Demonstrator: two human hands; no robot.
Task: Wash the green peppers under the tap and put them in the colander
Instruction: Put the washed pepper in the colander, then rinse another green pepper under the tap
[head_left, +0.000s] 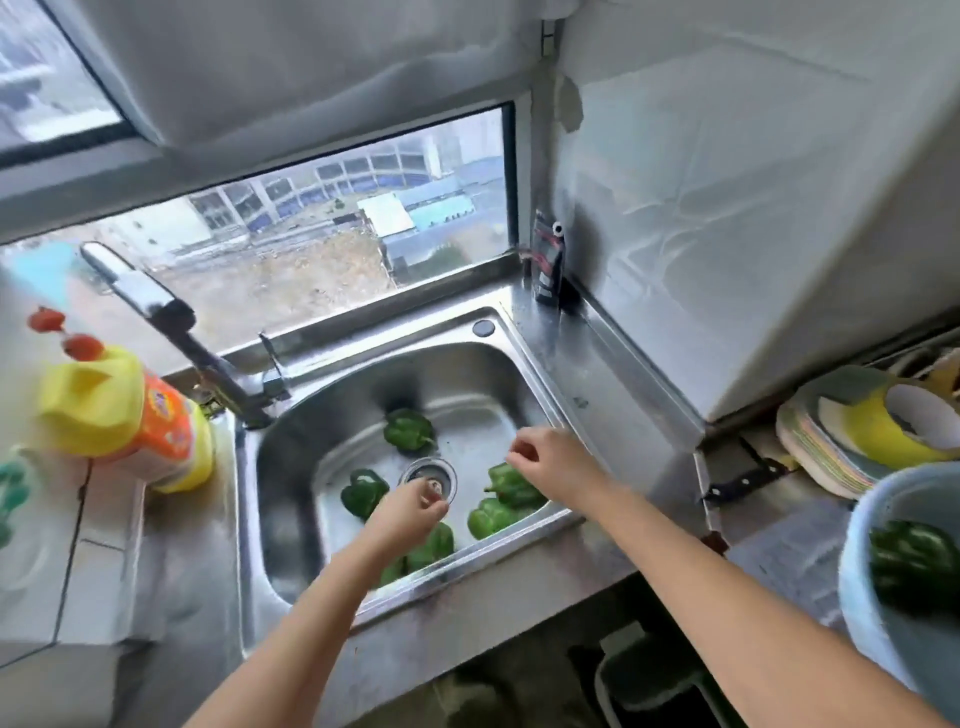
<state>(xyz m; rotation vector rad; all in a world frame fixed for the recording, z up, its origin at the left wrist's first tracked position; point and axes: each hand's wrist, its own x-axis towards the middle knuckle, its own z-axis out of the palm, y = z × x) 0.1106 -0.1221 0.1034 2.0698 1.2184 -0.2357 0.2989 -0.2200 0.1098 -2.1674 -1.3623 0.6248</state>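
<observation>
Pale blue colander (857, 587) at near right holds one pepper; more green peppers (506, 501) lie in the steel sink (337, 415). The left hand (410, 512) curls at the drain strainer (428, 474), grip unclear; the right hand (553, 460) hovers loosely curled, empty. Washing seems pending: next, a pepper likely goes under the far-left tap (176, 322) beside the detergent bottle (130, 415).

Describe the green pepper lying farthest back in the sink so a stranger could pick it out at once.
Find the steel sink below the window, then its round drain in the middle. Just beyond the drain, on the tap side, lies one green pepper alone. The other peppers lie beside the drain or nearer the front rim, several bunched together.
</observation>
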